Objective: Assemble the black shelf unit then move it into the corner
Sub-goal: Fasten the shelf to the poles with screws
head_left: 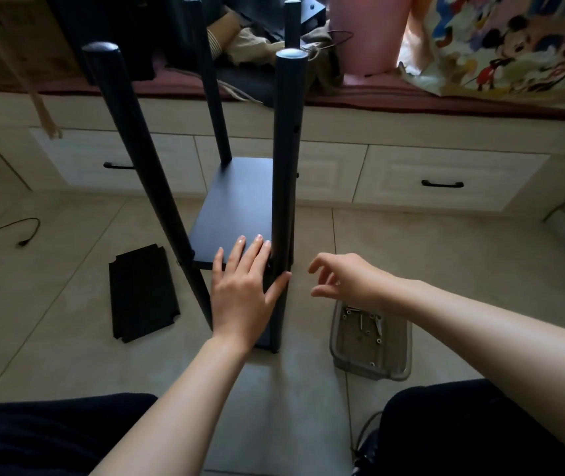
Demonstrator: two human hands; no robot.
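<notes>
Left hand (239,297) presses flat on shelf (236,207), steadying it; right hand (346,280) hovers open, should fetch screws (363,321).

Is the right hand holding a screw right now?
No, the right hand hovers empty with loosely curled fingers above the clear screw tray.

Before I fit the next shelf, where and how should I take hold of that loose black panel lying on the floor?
Probably by a long edge. The loose black panel lies flat on the floor tiles, left of the shelf unit, so no grip from above fits around it. Come in with the left hand from the panel's free left side, slide fingertips under that edge, tilt it up, then pinch across its thin thickness, clear of the notched corners.
</notes>
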